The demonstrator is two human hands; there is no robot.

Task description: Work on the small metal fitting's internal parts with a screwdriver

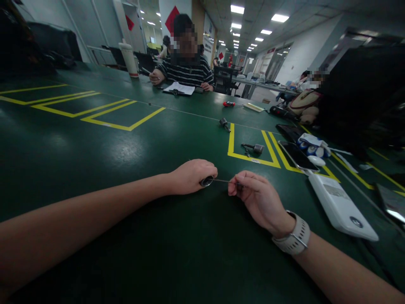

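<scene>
My left hand (193, 175) is closed around a round metal hole saw (207, 181), its open rim turned toward my right hand. From that rim a thin metal rod (221, 180) runs across to my right hand (253, 192), which pinches its other end between thumb and fingers. Whether the rod is joined to the hole saw or only reaches into it, I cannot tell. Beyond my right hand, another hole saw (257, 149) lies on its side within yellow tape, beside a small coiled spring (247, 153). A similar dark metal piece (224, 123) rests farther back, left of the tape.
A red-handled screwdriver (229, 104) lies toward the back of the green table (126, 236). On the right are a phone (297, 156) and a white power bank (343, 207). Across the table sits a person (186, 71) with a clipboard (179, 88), near a tall cup (129, 59).
</scene>
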